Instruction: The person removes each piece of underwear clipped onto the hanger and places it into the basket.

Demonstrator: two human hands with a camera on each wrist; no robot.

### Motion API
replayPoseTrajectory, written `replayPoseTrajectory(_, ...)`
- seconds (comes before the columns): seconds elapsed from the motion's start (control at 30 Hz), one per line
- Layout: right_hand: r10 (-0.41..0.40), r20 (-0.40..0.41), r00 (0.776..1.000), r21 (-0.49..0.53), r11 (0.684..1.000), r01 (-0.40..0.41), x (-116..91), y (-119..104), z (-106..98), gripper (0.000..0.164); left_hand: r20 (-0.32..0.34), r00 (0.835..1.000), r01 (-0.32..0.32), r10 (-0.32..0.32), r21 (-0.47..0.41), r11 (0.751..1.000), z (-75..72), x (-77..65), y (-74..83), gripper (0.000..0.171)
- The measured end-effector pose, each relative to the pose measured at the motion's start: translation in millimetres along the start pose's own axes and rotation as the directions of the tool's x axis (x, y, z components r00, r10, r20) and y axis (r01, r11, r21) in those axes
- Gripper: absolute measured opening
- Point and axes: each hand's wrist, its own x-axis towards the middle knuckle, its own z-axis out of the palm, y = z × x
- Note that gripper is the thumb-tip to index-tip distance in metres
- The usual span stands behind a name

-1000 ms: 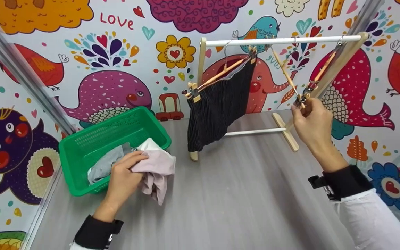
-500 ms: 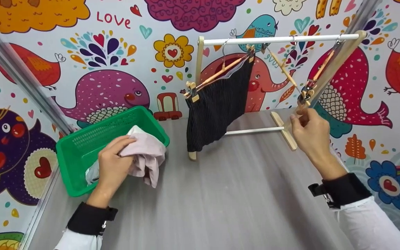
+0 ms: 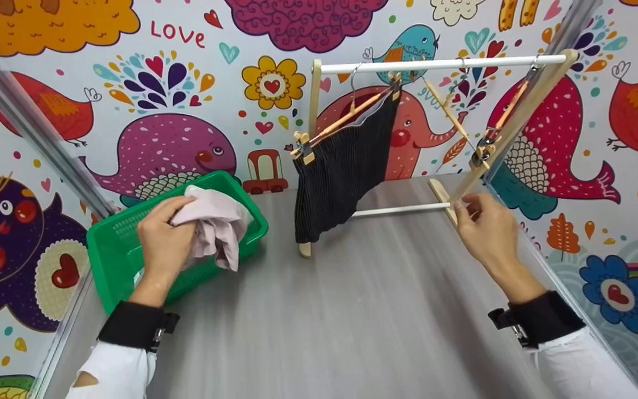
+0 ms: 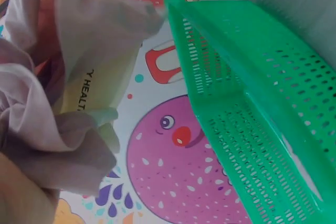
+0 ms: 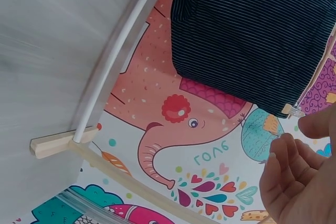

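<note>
Dark striped garment: this piece [image 3: 346,160] hangs at the centre of the frame, clipped on the left hanger [image 3: 352,113], so its hanging looks done.
Pink cloth: the pale pink cloth [image 3: 216,219] is at left of centre, in front of the green basket [image 3: 96,260]; it is not on any hanger, so this part seems left.
Left hand: the left hand [image 3: 165,238] grasps the pink cloth.
Right hand: the right hand [image 3: 488,230], at right of the frame, is released, its fingers loosely bent around nothing.
Other hangers: the middle hanger [image 3: 445,105] and the right hanger [image 3: 513,105] carry no garment.
Basket: rigid plastic with perforated walls; how much remains inside is mostly hidden.
Fabrics: the dark one has thin pale stripes and falls flat; the pink one is smooth, bunched in soft folds.
Rack: wooden posts, round white rail [image 3: 441,65].
Counter: grey, faintly streaked counter [image 3: 352,310].
</note>
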Motion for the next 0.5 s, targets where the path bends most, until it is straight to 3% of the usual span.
replayPoseTrajectory(0.17,-0.02,-0.016,1.0,0.025,0.999,0.02,-4.3,3.3,2.7,0.015,-0.028,0.984,0.18,-0.178,0.073,0.981,2.8,11.3,-10.9,0.019)
replayPoseTrajectory(0.3,-0.027,-0.006,1.0,0.05,0.998,0.028,-9.0,8.0,4.4,0.015,-0.047,0.943,0.333,-0.329,0.127,0.934,9.1,20.0,-15.6,0.022)
replayPoseTrajectory(0.5,-0.021,0.017,1.0,0.033,0.999,0.02,-14.2,11.8,6.6,0.013,-0.041,0.885,0.465,-0.464,0.15,0.873,15.0,29.7,-21.3,0.025)
